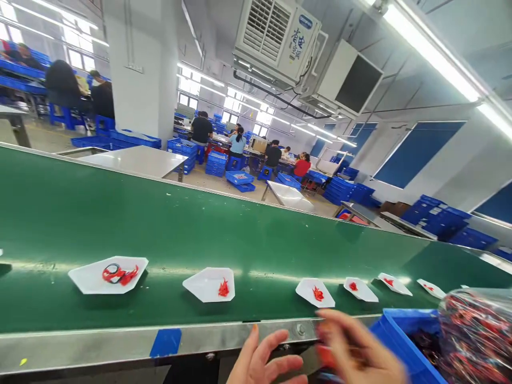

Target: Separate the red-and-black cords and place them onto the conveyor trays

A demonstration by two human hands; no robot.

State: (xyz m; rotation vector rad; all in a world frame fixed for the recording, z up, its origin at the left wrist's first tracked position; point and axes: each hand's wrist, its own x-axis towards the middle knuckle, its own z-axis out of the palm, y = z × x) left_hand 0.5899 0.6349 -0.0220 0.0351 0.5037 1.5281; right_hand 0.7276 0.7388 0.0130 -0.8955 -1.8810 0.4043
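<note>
- I am holding my left hand (266,356) open just above the steel rail (96,341) of the belt, with its fingers spread apart and touching nothing I can see.
- I am curving my right hand (358,346), blurred, just right of my left hand and over one red piece (326,356), also blurred. I cannot tell whether my fingers are pinching it.
- One blue plastic crate (400,325) is sitting near me on the right, just beside my right hand, with dark contents showing inside.
- One clear plastic bag (476,336), packed with red and black pieces, is bulging at the crate's right side.
- Six white trays (212,284) are lying in a row across the green conveyor belt (120,213), running from left to far right.
- The leftmost tray (108,274) is holding a red tangle (120,274) and one black ring (112,272). The other five are each holding a small red piece.
- One strip of blue tape (165,342) is sticking to the rail.
- Far off, at least six people (238,144) are working among stacked blue crates (340,191), too many to count.
</note>
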